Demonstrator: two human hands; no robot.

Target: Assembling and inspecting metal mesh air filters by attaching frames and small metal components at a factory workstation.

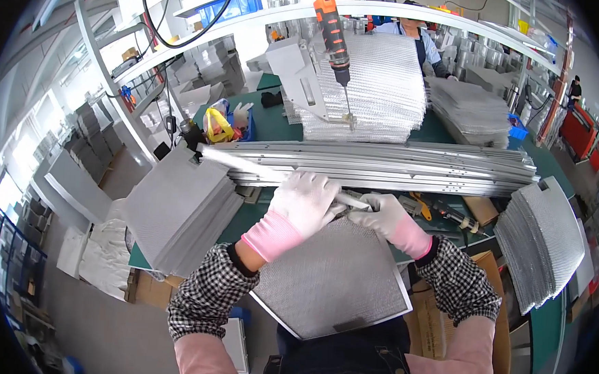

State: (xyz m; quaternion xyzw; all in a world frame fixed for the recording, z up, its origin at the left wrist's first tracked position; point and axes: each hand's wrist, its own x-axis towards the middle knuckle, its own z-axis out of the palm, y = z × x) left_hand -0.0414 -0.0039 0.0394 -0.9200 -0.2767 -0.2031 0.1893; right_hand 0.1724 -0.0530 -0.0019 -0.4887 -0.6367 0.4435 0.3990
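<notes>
My left hand (303, 202), in a white glove with a pink cuff, is closed around a thin silver metal strip (242, 164) that slants up to the left. My right hand (388, 222), gloved alike, pinches near the strip's right end, at the far edge of a grey mesh panel (332, 275). This panel leans against my body, with pale metal edging along its near and side edges. Whether the right fingers hold the strip, the panel or both is partly hidden. Just beyond my hands lies a stack of long silver metal profiles (383, 166).
Mesh panel stacks stand left (175, 207) and right (539, 243) on the green table. An orange power screwdriver (333, 35) hangs above a tall mesh stack (381, 89). Another screwdriver (459, 216) lies right. An open cardboard box (435, 325) stands below; a person (418, 40) is across.
</notes>
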